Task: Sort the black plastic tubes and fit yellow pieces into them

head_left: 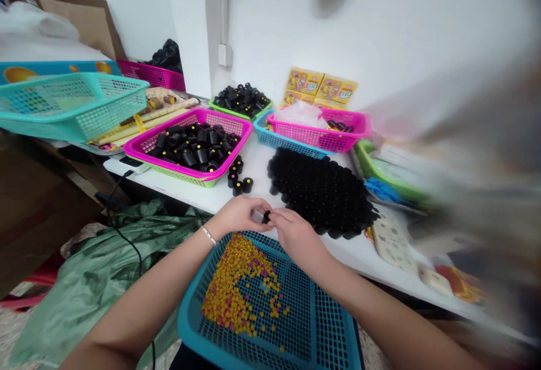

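Observation:
Over the table's front edge, my left hand (243,214) grips a small black cylindrical piece (266,217) between thumb and fingers. The fingertips of my right hand (298,235) are pinched together against that piece; whatever they hold is hidden. Below both hands is a blue mesh basket (333,308) with many small yellow and pink pellets (230,285) heaped on its left side. Several black pieces with yellow or pink centres (237,181) stand just beyond my left hand. A dense block of upright black cylinders (321,192) is beyond my right hand.
A pink basket (139,147) full of black pieces stands at the left. Behind are a green basket (220,106) of black pieces and another pink basket (359,125). A turquoise basket (84,122) is far left. A blurred shape (477,190) fills the right side.

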The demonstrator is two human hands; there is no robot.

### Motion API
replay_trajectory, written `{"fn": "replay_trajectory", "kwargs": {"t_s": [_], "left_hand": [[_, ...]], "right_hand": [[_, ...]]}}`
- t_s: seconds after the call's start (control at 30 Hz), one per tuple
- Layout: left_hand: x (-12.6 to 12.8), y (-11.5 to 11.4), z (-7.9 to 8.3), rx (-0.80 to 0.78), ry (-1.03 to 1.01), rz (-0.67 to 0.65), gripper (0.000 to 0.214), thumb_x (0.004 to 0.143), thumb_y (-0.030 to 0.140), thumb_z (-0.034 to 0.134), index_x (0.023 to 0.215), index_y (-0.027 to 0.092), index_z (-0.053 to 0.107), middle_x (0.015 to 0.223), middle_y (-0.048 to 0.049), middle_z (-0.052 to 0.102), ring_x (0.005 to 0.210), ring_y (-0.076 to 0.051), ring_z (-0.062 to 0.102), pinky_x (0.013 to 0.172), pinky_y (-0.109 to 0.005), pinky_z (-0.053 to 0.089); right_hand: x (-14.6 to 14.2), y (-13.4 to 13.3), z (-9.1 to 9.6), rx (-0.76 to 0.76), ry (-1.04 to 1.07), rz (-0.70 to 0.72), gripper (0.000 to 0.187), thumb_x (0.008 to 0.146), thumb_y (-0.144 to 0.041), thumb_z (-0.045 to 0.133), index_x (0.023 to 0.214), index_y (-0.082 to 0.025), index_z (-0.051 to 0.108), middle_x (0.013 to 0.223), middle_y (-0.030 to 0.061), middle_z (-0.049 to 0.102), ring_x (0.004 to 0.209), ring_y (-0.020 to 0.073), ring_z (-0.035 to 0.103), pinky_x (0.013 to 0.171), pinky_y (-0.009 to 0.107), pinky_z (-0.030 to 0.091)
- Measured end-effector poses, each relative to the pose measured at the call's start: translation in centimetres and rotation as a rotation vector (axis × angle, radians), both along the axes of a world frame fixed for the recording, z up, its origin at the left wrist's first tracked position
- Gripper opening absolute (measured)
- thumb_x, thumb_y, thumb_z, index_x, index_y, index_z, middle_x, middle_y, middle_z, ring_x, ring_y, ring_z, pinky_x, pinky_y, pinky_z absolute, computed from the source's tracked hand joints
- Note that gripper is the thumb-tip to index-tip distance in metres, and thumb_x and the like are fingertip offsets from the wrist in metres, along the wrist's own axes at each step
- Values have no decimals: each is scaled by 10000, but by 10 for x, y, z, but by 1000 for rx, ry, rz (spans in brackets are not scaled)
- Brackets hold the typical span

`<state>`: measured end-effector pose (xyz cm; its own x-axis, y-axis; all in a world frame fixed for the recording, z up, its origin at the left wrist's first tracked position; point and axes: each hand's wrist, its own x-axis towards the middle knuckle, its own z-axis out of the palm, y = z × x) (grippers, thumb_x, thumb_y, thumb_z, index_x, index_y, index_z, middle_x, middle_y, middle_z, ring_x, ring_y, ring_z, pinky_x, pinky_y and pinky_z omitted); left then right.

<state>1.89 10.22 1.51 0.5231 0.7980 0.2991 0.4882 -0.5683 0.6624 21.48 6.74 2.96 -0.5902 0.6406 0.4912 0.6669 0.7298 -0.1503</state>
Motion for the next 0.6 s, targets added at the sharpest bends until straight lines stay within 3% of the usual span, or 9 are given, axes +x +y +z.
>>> {"fn": "replay_trajectory", "kwargs": {"t_s": [0.1,0.23,0.33,0.5,0.6], "left_hand": [[0,1,-2,-3,-11,-7,363,726,440,742,1001,209,692,838,16,748,660,-125,657,670,-211,481],[0,3,-5,-8,-13,-15,376,730,440,739,1019,206,686,850,10,752,668,-129,665,670,-212,487],[0,2,-5,11,-2,-13,357,726,417,748,1014,215,684,857,13,750,675,-132,662,670,-217,481],[-3,-6,-7,105,47,2,468,787,432,714,1210,260,610,885,11,746,619,-124,625,633,-228,458],[-4,-9,-12,200,77,-7,321,839,469,657,1067,246,694,876,-16,735,743,-154,652,707,-245,461]], "right_hand": [[2,-8,-21,225,4,10,335,896,-4,403,1096,-51,667,1058,170,699,1025,244,641,927,403,567],[2,-9,-35,313,11,14,353,902,-6,393,1154,-17,640,1089,202,687,1073,267,626,948,428,562],[1,-5,-28,222,85,-4,352,907,-22,402,1123,-74,675,1054,167,707,1029,247,651,925,411,575],[13,-21,1,-48,306,-27,283,937,-130,475,1109,-189,692,1061,85,717,1001,181,666,922,329,563],[20,-47,-1,-172,331,59,265,943,-163,491,1136,-186,672,1091,83,704,1043,166,641,951,304,529]]}}
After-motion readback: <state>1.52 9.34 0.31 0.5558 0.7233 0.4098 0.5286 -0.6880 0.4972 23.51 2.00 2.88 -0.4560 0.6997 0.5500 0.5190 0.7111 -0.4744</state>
